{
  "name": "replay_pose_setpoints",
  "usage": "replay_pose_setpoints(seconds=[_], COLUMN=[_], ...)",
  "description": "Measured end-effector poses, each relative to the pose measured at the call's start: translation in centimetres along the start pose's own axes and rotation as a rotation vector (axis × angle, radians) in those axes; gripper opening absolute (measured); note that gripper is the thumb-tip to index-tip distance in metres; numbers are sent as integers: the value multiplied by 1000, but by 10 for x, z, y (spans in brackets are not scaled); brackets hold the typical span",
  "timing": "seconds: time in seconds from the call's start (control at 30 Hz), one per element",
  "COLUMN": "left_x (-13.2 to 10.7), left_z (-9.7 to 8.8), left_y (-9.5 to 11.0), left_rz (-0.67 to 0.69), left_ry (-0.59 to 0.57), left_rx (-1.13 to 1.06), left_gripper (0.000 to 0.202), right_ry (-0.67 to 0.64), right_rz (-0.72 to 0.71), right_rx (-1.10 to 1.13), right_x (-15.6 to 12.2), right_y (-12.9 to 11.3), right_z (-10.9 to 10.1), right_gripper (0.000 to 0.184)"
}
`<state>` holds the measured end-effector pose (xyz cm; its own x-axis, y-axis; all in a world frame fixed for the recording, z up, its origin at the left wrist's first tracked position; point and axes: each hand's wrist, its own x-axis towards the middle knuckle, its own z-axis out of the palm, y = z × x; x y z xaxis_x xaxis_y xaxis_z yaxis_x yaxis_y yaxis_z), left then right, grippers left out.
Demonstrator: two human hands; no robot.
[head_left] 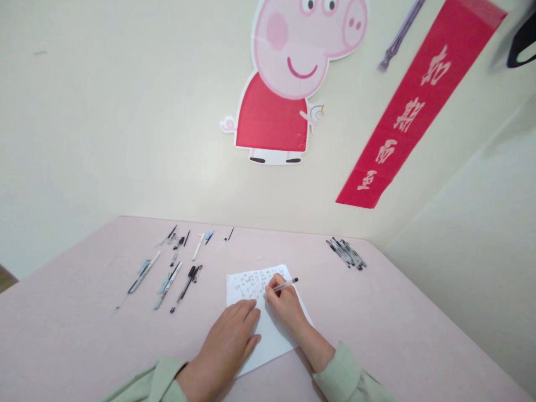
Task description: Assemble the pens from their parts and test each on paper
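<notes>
A white sheet of paper (272,340) lies tilted on the pink table, its upper part covered with several lines of dark handwriting. My right hand (285,301) is closed around a pen (286,285) with a clear barrel and a dark end. The pen's tip is hidden by my fingers, close to the last written lines. Flat on the left side of the sheet rests my left hand (230,335), fingers stretched out and holding nothing.
Pens and pen parts, among them a black pen (186,288) and a white pen (198,247), lie spread at the left of the table (84,312). A pile of pens (347,253) is at the back right. A pig cutout (272,114) and red banner (397,123) hang on the wall.
</notes>
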<state>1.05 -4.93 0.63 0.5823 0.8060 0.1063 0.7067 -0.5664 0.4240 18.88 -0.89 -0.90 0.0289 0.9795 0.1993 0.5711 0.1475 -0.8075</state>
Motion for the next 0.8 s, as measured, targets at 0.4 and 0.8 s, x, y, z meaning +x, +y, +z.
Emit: replay_pose_setpoints(seconds=[0.4, 0.8], left_x=[-2, -1], left_z=[5, 4], left_y=[-1, -2], left_rz=[29, 32], left_ry=[35, 21], left_rx=[77, 91], left_gripper=[33, 32], right_ry=[1, -16], right_rz=[-8, 11], right_rx=[-7, 1], right_x=[2, 1], right_y=[7, 4], right_z=[2, 0], right_gripper=[10, 10])
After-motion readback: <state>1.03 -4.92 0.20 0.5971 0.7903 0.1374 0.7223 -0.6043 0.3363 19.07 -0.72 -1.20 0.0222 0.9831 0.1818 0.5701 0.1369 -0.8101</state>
